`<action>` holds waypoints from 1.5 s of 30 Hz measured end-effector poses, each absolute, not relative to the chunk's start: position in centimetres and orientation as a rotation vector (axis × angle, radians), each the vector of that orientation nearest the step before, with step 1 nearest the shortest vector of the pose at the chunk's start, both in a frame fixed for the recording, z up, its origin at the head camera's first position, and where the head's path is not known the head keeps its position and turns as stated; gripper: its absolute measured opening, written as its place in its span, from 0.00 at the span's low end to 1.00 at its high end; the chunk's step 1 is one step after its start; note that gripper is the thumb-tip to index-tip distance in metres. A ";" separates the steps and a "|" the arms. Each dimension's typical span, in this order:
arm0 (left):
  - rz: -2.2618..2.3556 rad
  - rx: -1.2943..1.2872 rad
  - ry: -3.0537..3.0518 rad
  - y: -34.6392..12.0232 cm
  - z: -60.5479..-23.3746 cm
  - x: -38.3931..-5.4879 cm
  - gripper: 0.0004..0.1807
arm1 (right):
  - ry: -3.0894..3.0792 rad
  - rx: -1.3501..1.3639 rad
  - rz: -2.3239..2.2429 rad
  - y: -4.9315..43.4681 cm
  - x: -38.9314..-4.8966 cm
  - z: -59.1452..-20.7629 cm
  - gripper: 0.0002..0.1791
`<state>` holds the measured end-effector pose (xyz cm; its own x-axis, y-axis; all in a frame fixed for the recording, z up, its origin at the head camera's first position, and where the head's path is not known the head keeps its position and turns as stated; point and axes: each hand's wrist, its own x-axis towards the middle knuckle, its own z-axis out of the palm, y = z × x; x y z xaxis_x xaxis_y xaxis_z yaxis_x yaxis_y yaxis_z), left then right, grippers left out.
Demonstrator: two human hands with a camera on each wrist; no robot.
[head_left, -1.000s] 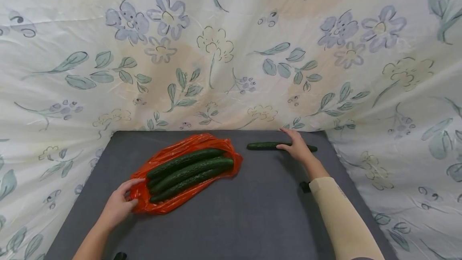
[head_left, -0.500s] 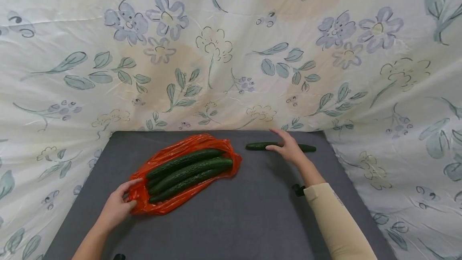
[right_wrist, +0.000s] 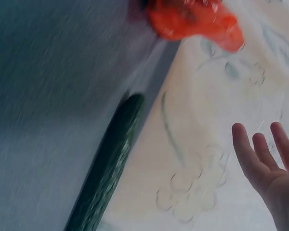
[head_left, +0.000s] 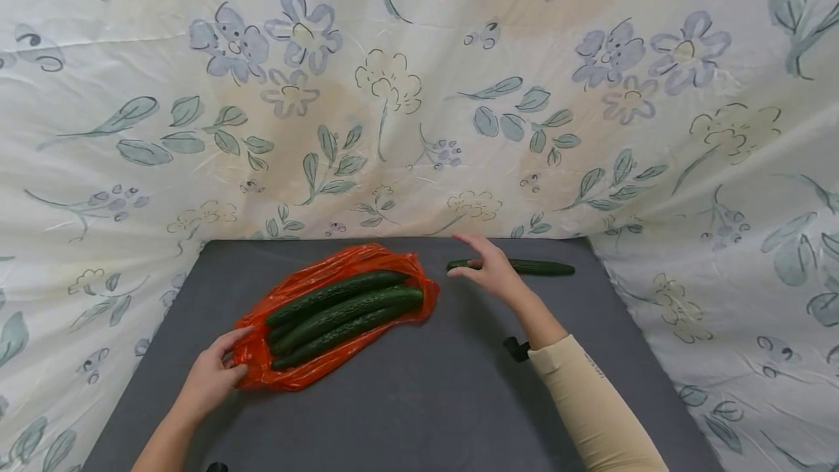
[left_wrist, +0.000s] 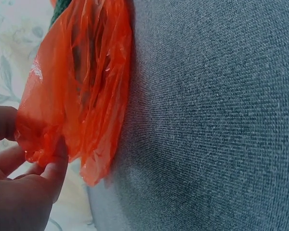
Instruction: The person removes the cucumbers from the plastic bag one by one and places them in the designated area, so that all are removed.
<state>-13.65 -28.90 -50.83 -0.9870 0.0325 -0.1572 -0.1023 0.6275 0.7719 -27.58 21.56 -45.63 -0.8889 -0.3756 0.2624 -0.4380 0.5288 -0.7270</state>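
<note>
Orange-red thin plastic bag (head_left: pixel 328 268), crumpled on the tabletop (head_left: pixel 406 414) just beyond the left hand (head_left: pixel 213 374), with its near end pinched between that hand's thumb and fingers. Cradled in the bag, three long dark green cucumbers (head_left: pixel 347 317), side by side and touching, slanting away from the left hand toward the right hand (head_left: pixel 488 268); part of another beneath, mostly hidden. At the bag's far end, just beside but apart, the right hand with thumb and fingers spread, grasping nothing, over the near-bag end of a single cucumber (head_left: pixel 537 267). Most of its length out to the right of that hand, flat near the tabletop's back edge; impossible to tell whether in contact with the thumb. On the right forearm, a beige sleeve (head_left: pixel 593 406), with a small black piece (head_left: pixel 516 349) just beside its cuff. Beneath everything, dark grey tabletop with a woven look; beyond both hands and along both sides, pale hanging cloth (head_left: pixel 393 188) printed with bluish flowers and green leaves.
</note>
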 end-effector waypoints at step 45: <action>1.256 0.018 2.779 -28.8 -51.2 -13.6 0.37 | -2.803 1.122 1.158 7.3 -26.3 -48.1 0.33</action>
<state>-13.61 -28.80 -51.22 -0.9957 0.0486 -0.0792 -0.0274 0.6614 0.7495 -26.33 7.28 -48.08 -0.7555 -0.6330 0.1688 -0.5676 0.5038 -0.6512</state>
